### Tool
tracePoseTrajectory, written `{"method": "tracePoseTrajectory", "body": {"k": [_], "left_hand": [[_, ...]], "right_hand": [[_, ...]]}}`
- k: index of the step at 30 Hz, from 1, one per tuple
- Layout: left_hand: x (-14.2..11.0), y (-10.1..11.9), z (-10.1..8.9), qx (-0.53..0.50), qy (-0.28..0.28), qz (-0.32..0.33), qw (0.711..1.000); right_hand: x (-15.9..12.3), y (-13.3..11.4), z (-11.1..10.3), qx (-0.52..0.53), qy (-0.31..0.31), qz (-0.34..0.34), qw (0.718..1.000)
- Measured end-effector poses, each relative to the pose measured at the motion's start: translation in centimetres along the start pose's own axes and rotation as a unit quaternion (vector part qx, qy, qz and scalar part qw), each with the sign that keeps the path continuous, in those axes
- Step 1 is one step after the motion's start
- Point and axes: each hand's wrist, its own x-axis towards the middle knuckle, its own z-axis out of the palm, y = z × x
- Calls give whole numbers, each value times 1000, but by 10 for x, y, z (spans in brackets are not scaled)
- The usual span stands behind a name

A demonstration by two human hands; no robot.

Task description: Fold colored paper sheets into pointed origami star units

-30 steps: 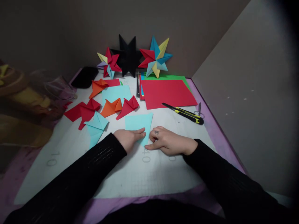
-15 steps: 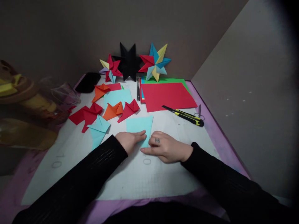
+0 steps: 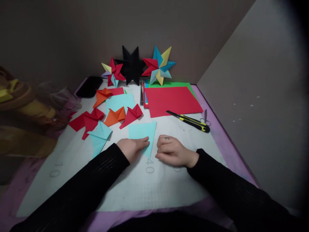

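A light blue piece of paper (image 3: 142,130), folded with a slanting right edge, lies on the white mat. My left hand (image 3: 133,149) rests flat on it, fingers stretched out toward that edge and covering its lower left part. Just right of the paper, and apart from it, my right hand (image 3: 172,150) is curled into a fist on the mat, with no object showing in it. Left of my left hand sits a folded light blue paper piece (image 3: 100,133), partly behind my sleeve. Folded red (image 3: 132,115) and orange (image 3: 115,116) pieces lie beyond the paper.
Red sheets (image 3: 173,101) lie stacked at the back, with a yellow-and-black utility knife (image 3: 193,122) and small scissors (image 3: 205,118) to the right. Paper stars (image 3: 131,66) lean on the wall. A phone (image 3: 89,87) lies at back left; a plush toy (image 3: 24,100) stands left.
My right hand has drawn back to the right from the paper's edge, and its outstretched index finger has curled in. My left hand stays flat on the paper. The view has shifted slightly.
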Motion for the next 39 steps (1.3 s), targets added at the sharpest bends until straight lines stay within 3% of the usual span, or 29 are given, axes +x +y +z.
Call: {"method": "tracePoseTrajectory", "body": {"k": [4, 6, 14, 17, 20, 23, 25, 28, 31, 33, 36, 39], "left_hand": [[0, 14, -1, -100, 70, 36, 992], [0, 23, 2, -171, 78, 29, 982], [-6, 33, 15, -248, -33, -5, 968], [-6, 31, 5, -276, -44, 21, 960], [-6, 28, -18, -300, 16, -1, 954], [-10, 19, -40, -202, 108, -42, 973], [-18, 7, -48, -86, 91, -40, 991], [-33, -12, -44, 84, 101, -35, 991], [-46, -24, -31, 133, 102, -64, 984], [-51, -24, -23, 91, 123, -88, 984], [-51, -16, -15, -52, 152, -149, 976], [-46, -8, -11, -222, 179, -217, 934]], "right_hand": [[0, 0, -2, 9, -1, 25, 1000], [0, 0, -2, 12, -8, 24, 1000], [0, 2, 0, 34, -93, 3, 995], [-2, 5, 0, 27, -103, 8, 994], [-3, 8, -1, -5, -76, 28, 997], [-4, 11, -1, -22, -36, 46, 998], [-5, 14, 0, -28, -16, 45, 998], [-7, 18, 3, -32, -1, 24, 999], [-8, 21, 5, -26, 29, -4, 999], [-8, 20, 6, -18, 47, -23, 998], [-7, 15, 6, 11, 76, -26, 997], [-6, 9, 5, 46, 88, 4, 995]]}}
